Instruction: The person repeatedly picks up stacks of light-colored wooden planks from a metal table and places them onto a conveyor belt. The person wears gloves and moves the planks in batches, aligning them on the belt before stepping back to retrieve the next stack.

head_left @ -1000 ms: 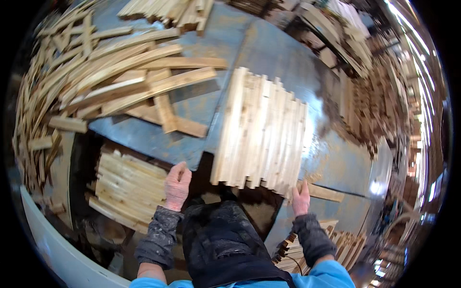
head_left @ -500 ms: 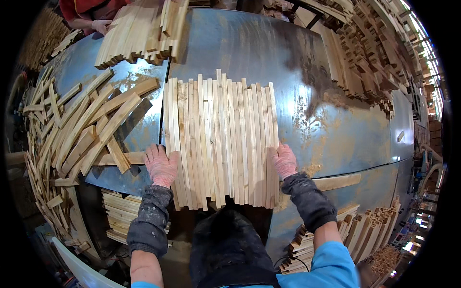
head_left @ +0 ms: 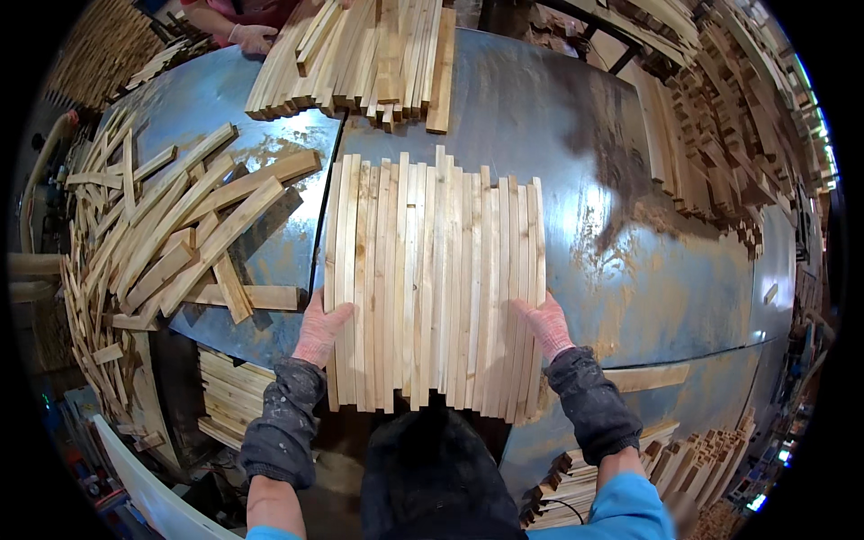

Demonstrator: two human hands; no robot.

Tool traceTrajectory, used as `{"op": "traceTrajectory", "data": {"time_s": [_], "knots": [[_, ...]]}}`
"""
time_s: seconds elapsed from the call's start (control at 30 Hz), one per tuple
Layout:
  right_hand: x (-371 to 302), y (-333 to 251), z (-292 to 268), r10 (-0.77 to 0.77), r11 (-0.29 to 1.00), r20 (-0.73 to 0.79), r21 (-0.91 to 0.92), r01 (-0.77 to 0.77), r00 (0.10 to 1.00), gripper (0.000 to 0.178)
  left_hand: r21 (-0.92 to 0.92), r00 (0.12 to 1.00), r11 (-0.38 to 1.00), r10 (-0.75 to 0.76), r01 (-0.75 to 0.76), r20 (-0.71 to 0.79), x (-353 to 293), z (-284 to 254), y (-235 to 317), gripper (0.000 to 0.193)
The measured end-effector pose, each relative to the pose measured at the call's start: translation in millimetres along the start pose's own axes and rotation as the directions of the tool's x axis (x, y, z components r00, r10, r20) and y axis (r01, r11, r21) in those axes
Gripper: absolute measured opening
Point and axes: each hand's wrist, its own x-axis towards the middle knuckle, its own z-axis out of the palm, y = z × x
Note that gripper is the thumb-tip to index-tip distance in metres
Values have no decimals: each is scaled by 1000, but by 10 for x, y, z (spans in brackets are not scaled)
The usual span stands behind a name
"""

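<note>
A row of narrow pale wooden strips [head_left: 434, 288] lies side by side on the metal table in front of me, their ends uneven at both top and bottom. My left hand [head_left: 322, 329], in a pink glove, grips the row's left edge with the thumb over the outer strips. Opposite it, my right hand [head_left: 545, 326], gloved alike, clasps the right edge, its thumb also on top. The fingers of both hands are partly hidden down the sides. The near ends of the strips reach past the table edge toward my body.
Loose wooden offcuts [head_left: 180, 225] are heaped on the left. Across the metal table [head_left: 630, 297], a co-worker's gloved hand [head_left: 254, 38] is beside another strip stack [head_left: 360, 63]. More stacked wood [head_left: 711, 135] stands far right, with bundles [head_left: 702, 459] below right. A flat board [head_left: 646, 377] lies near the right edge.
My hands have closed in on the row's two sides, thumbs now over the outer strips. The left hand was spread flat beside it before. The whole view has shifted somewhat.
</note>
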Motion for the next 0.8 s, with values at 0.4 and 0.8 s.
{"op": "traceTrajectory", "data": {"time_s": [0.4, 0.8], "knots": [[-256, 202, -579, 140, 985, 138, 79, -152, 980, 54, -289, 932, 911, -205, 293, 301, -573, 141, 31, 87], [-1283, -216, -314, -91, 989, 312, 143, 48, 946, 33, -489, 996, 871, -1, 45, 90, -2290, -427, 31, 75]]}}
